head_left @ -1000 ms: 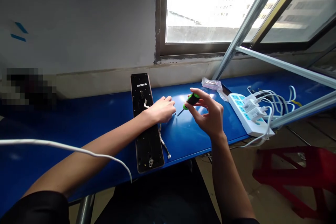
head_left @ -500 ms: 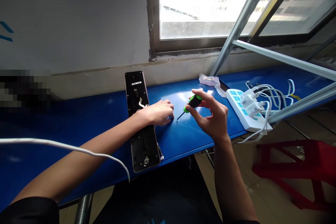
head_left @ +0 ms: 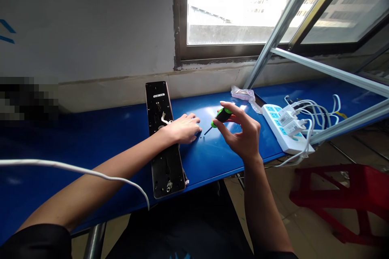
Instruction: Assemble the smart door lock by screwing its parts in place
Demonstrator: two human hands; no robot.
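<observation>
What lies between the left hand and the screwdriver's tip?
The head view shows a tiny dark speck on the blue table between the left hand and the screwdriver, too small to identify.

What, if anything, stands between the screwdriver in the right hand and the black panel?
The left hand does: it reaches across the black panel, coming between it and the tip of the screwdriver. A dark speck, too small to identify, lies on the table near that tip.
</observation>
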